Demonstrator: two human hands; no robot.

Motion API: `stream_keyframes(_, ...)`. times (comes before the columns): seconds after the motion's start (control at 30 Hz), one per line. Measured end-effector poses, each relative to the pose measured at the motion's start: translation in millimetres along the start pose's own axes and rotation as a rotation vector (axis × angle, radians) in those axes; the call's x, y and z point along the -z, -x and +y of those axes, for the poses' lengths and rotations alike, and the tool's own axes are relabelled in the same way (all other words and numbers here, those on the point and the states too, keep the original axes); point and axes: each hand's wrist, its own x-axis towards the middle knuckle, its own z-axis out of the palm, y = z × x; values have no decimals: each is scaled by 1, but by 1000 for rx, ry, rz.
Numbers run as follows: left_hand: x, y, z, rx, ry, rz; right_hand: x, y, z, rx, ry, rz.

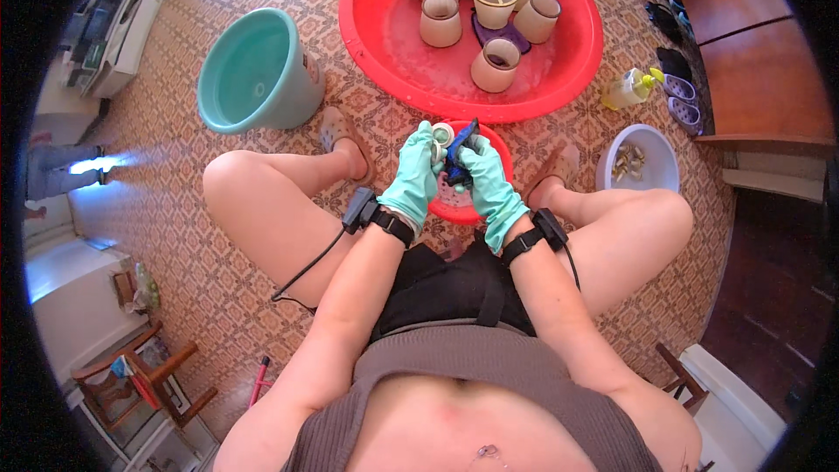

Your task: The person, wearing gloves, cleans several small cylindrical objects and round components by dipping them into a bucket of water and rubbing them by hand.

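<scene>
My left hand (414, 171), in a mint-green rubber glove, grips a small whitish ring-shaped piece (443, 134). My right hand (486, 173), gloved alike, closes on a dark blue cloth (463, 142) and presses it against that piece. Both hands meet over a small red basin (502, 150), whose inside they partly hide. Beyond them a large red tub (384, 75) holds some wet suds and several cream lampshades (495, 65) with dark rims. One shade (495, 2) shows a spoked ring on top. Something purple (516, 42) lies among them.
A teal bucket (229, 79) stands left of the tub. To the right are a yellow-topped spray bottle (622, 92), lilac clogs (683, 105) and a pale basin (666, 153) with small brass-coloured pieces. A wooden cabinet (743, 52) lines the right side; a wooden chair (157, 367) is at lower left.
</scene>
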Motion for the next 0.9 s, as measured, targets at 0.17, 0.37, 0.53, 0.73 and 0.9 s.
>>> stream_keyframes(0.17,8,-9,-21,32,114,-25,-19,-5,4,156,234,44)
stream_keyframes(0.37,-18,4,-27,91,58,113,8,-4,4,174,540,140)
stream_keyframes(0.53,15,-7,-29,121,-102,-26,2,2,-25,46,469,-93)
stream_keyframes(0.73,-1,0,-14,56,-271,-292,6,17,-50,19,632,26)
stream_keyframes(0.9,19,-9,3,-93,-415,-396,-8,6,-47,4,644,-132)
